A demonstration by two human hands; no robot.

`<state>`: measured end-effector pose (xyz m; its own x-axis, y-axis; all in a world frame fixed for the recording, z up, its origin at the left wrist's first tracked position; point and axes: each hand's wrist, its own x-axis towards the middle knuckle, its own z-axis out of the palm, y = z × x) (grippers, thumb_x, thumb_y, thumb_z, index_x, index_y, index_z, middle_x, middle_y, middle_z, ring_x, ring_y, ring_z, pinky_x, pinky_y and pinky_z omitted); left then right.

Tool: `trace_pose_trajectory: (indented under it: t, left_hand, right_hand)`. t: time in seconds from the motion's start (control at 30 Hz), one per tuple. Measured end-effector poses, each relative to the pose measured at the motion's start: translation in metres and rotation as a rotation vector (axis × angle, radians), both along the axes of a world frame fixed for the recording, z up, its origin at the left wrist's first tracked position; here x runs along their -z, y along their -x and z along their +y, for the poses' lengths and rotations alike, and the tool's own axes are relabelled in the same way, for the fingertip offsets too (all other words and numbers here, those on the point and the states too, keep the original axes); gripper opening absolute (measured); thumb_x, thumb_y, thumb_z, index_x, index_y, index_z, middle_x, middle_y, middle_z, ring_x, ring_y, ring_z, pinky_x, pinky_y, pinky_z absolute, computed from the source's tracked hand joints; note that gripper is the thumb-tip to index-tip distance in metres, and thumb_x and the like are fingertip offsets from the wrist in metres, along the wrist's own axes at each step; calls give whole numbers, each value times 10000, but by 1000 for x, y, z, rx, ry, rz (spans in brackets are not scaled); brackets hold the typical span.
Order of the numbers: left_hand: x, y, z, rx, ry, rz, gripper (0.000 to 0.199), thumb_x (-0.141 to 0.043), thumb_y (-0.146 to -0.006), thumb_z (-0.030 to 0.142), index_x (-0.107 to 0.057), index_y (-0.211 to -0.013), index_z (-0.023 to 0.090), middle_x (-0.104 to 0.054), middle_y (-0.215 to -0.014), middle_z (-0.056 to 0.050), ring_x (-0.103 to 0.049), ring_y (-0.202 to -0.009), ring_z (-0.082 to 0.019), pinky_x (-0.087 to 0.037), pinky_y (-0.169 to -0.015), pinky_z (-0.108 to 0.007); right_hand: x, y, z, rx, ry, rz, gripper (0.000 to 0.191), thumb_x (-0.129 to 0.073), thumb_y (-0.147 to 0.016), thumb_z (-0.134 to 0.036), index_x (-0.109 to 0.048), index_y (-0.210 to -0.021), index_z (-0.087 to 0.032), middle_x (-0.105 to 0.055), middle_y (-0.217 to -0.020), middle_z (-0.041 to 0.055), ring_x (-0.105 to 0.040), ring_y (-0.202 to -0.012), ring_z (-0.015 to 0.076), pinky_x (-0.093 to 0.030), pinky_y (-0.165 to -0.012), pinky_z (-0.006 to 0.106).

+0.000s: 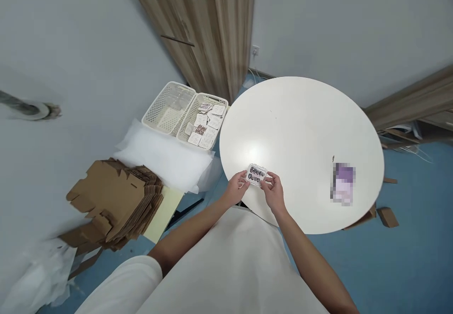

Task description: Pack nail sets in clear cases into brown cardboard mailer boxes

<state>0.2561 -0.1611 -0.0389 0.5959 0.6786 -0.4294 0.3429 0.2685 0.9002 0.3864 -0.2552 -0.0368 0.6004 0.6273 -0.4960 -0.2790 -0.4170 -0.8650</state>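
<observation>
Between my two hands I hold a small clear plastic case (256, 174) with two rows of dark, rounded pieces in it, too small to name. My left hand (236, 189) grips its left edge with the fingers and thumb. At the case's right edge, my right hand (274, 192) pinches it the same way. The case is just over the near left rim of the round white table (300, 130); whether it touches the top I cannot tell.
Left of the table, two white baskets (169, 108) stand side by side, the right one holding several small packs. Folded cardboard boxes (116, 200) and white foam sheets (163, 156) lie nearby. A pixelated purple item (343, 184) is on the table's right. Behind stands a wooden cabinet (201, 35).
</observation>
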Motion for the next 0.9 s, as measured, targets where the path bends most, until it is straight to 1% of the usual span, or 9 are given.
trace_pose_trajectory:
  t: [0.13, 0.23, 0.33, 0.4, 0.5, 0.63, 0.73, 0.9]
  left_hand:
    - [1, 4, -2, -76, -75, 46, 492, -555, -760, 323, -438, -1227, 219, -478, -1180, -102, -461, -1041, -210, -415, -837, -333]
    - [0, 7, 0, -153, -92, 92, 500, -573, -743, 313, -445, -1221, 235, -425, -1213, -97, -428, -1088, -222, -408, -844, -325]
    - [0, 9, 10, -231, -66, 149, 511, -590, -730, 319, -448, -1215, 242, -390, -1215, -89, -418, -1099, -225, -402, -844, -321]
    - [3, 10, 22, -264, -43, 149, 516, -596, -726, 320, -448, -1213, 237, -392, -1205, -91, -422, -1087, -225, -400, -834, -312]
    - [10, 10, 46, -272, -43, 138, 532, -597, -725, 308, -434, -1224, 224, -388, -1204, -98, -430, -1070, -224, -396, -822, -306]
    - [24, 9, 80, -236, -104, 162, 574, -579, -737, 283, -371, -1268, 213, -368, -1202, -101, -420, -1076, -220, -390, -840, -318]
    - [35, 9, 103, -197, -136, 172, 590, -556, -752, 269, -325, -1292, 214, -355, -1208, -105, -412, -1088, -218, -378, -872, -333]
    - [51, 8, 129, -139, -135, 146, 618, -547, -761, 269, -271, -1313, 226, -315, -1264, -111, -357, -1169, -238, -327, -948, -365]
  right_hand:
    - [8, 1, 13, -75, -13, 38, 441, -581, -690, -412, -442, -1066, -228, -564, -996, 57, -584, -791, 166, -461, -742, 360]
    - [9, 3, 25, -145, -38, 48, 467, -584, -687, -385, -437, -1106, -240, -539, -1067, 69, -552, -904, 184, -458, -774, 361]
    - [11, 6, 41, -192, -48, -6, 514, -593, -669, -361, -443, -1148, -250, -494, -1131, 68, -479, -1005, 194, -460, -779, 349]
    - [14, 6, 56, -212, -41, -33, 527, -587, -667, -356, -452, -1166, -254, -484, -1131, 63, -470, -985, 189, -462, -767, 341]
    - [21, 7, 82, -227, -28, -40, 541, -575, -672, -352, -454, -1190, -259, -478, -1121, 59, -490, -928, 176, -464, -755, 332]
    - [31, 8, 117, -243, 23, -36, 554, -567, -676, -343, -452, -1210, -251, -482, -1100, 57, -511, -868, 163, -454, -771, 342]
    - [37, 9, 142, -227, 63, -22, 554, -573, -668, -339, -467, -1203, -244, -494, -1082, 53, -519, -841, 161, -445, -780, 348]
    - [44, 9, 172, -177, 114, -33, 555, -578, -661, -336, -471, -1197, -238, -495, -1073, 48, -515, -829, 158, -437, -779, 337]
